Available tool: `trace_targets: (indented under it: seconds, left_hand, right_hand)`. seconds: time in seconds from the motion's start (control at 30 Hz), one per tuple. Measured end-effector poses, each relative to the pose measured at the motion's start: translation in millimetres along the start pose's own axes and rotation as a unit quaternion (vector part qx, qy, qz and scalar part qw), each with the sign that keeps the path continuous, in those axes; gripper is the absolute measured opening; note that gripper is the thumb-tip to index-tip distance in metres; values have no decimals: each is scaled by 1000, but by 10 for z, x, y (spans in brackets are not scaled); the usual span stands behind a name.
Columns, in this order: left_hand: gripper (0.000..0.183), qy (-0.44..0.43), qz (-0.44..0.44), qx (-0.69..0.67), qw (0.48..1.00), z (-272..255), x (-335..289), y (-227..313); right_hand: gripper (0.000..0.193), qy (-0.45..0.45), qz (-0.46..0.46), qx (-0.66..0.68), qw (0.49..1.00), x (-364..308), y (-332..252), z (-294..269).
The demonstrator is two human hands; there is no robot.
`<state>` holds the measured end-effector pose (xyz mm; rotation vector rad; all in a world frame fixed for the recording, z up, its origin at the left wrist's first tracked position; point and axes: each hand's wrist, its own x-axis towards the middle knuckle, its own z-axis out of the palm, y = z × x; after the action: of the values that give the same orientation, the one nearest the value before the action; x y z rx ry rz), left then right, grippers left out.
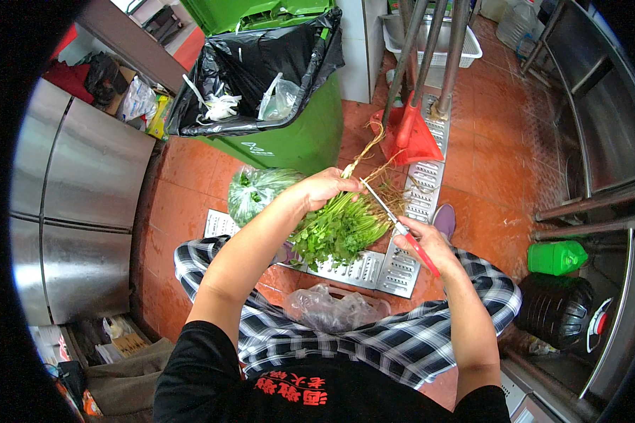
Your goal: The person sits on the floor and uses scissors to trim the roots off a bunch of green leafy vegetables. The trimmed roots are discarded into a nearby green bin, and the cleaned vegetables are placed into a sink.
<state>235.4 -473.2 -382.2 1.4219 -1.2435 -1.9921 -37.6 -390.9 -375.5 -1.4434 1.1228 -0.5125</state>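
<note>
The left hand (pixel 326 186) is closed around a bunch of leafy green herbs (pixel 342 229), its fingers wrapped tight about the stems just below the pale roots (pixel 374 158), which splay upward past the fist toward the green bin (pixel 289 134); the leaves hang down from the hand, above the metal floor grate (pixel 402 264). The right hand (pixel 425 240) is clamped on the red handles of a pair of scissors (pixel 395 222), whose blades stand parted and slant up to the stems right beside the left hand, on the side away from the bin.

The bunch looks light and limp; the leaves are soft and bruise easily, and the thin stems would likely slide against one another if held loosely, so the sound place to take hold is where the left hand has it, on the gathered stems near the roots, firmly enough to keep them together. The roots look stringy and tougher, possibly gritty; the scissors are stiff and sharp, and their tips sit close to the left fingers.

Nearer the bin than the bunch lies a clear bag of greens (pixel 255 192) on the red tiled floor; a crumpled clear bag (pixel 330 309) rests on the person's lap.
</note>
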Motion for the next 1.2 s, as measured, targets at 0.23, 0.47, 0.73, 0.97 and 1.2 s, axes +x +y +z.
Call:
trace_targets:
  seconds: [0.23, 0.47, 0.73, 0.97, 1.2]
  left_hand:
    - [19, -27, 40, 23, 999, -13, 38, -80]
    - [17, 17, -4, 146, 989, 40, 75, -20]
    - [16, 13, 9, 191, 982, 153, 158, 38]
    - [16, 14, 2, 227, 974, 209, 284, -56]
    - [18, 12, 19, 220, 975, 404, 166, 120]
  right_hand:
    - [63, 27, 42, 26, 998, 28, 123, 39]
    - [70, 1, 31, -4, 999, -39, -7, -5]
    - [73, 20, 43, 39, 998, -59, -32, -19]
    - [70, 1, 96, 109, 989, -112, -200, -94]
    - [65, 17, 98, 92, 991, -105, -160, -72]
